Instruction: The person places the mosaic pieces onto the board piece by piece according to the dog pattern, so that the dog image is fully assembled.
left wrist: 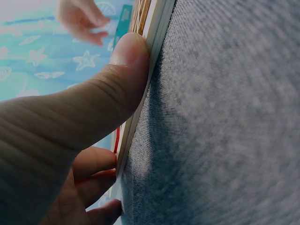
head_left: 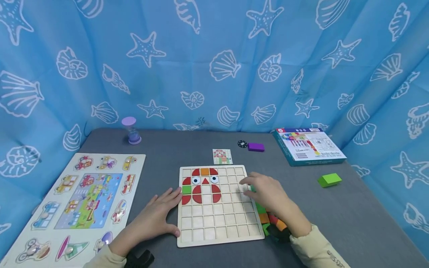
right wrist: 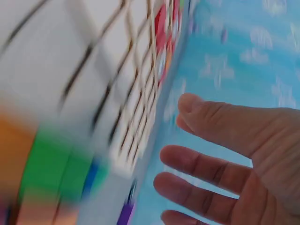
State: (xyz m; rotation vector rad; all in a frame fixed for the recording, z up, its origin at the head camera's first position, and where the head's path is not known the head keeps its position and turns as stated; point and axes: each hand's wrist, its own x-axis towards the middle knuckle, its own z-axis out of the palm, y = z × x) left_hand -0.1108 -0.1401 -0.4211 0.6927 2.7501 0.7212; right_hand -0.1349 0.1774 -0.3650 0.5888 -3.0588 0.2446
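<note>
A wooden grid board [head_left: 221,221] lies on the grey table, with red quarter-round pieces [head_left: 216,193], an orange square [head_left: 205,171], a green square [head_left: 186,190], a red triangle [head_left: 205,181] and two eye pieces [head_left: 214,179] in its upper left cells. My left hand [head_left: 155,212] rests against the board's left edge, thumb [left wrist: 131,51] and fingertips touching the rim. Over the board's right side hovers my right hand [head_left: 269,193], fingers spread and nothing between them. Loose coloured blocks [head_left: 263,218] lie beside the board under the right forearm, which partly hides them.
A pattern card [head_left: 222,156] lies behind the board. Farther back are a purple block [head_left: 256,147] and a black round disc [head_left: 242,143]. A vehicle puzzle board [head_left: 135,163] and an hourglass [head_left: 132,131] stand left; a box [head_left: 310,147] and a green block [head_left: 330,180] lie right.
</note>
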